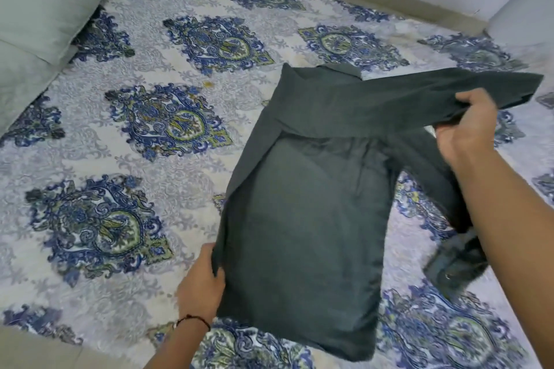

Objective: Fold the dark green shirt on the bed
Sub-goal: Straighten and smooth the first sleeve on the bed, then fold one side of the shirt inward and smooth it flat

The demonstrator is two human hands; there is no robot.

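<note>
The dark green shirt (302, 219) lies on the right half of the bed (135, 159), collar away from the person. 1 sleeve (419, 96) crosses the upper body of the shirt toward the right. The other sleeve runs down the right side, its cuff (452, 266) beside the right forearm. The right hand (467, 126) pinches the crossed sleeve, fingers curled around it. The left hand (201, 281) grips the shirt's lower left edge, thumb on top. Pale green pillows (39, 9) lie at the bed's upper left.
</note>
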